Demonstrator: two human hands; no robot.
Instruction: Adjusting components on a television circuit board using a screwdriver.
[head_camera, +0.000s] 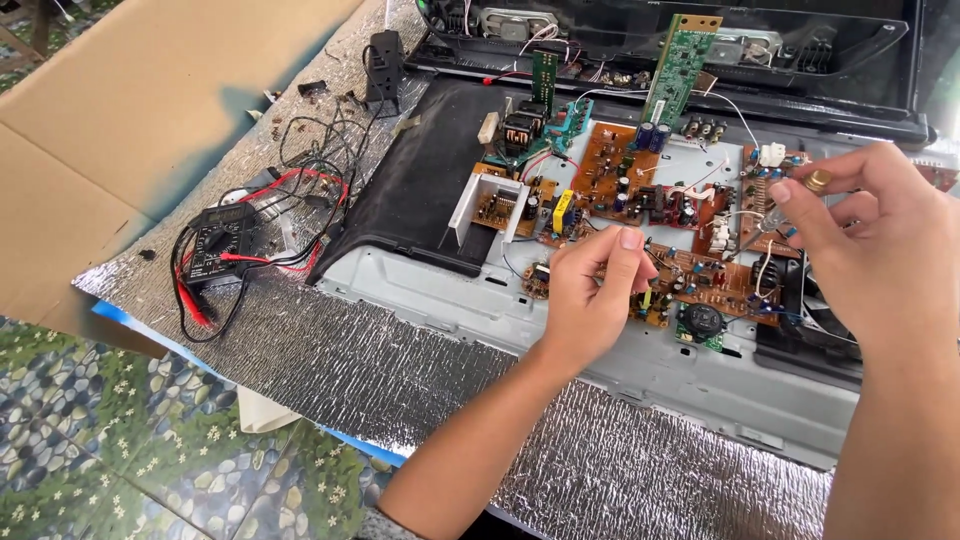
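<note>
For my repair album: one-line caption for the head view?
Two hands, left hand and right hand, work over brown circuit boards beside a black multimeter.

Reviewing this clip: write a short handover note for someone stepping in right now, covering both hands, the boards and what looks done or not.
Left hand: fingers curled, resting on the brown circuit board, pinching something too small to identify.
Right hand: raised over the board's right end, holding a thin metal tool with its tip at the board; a small brass-coloured part sits at the fingertips.
Boards lie exposed on the grey metal chassis; the housing is already open.
Multimeter with its leads lies unused on the foil mat, left.
Boards remain wired in.
</note>
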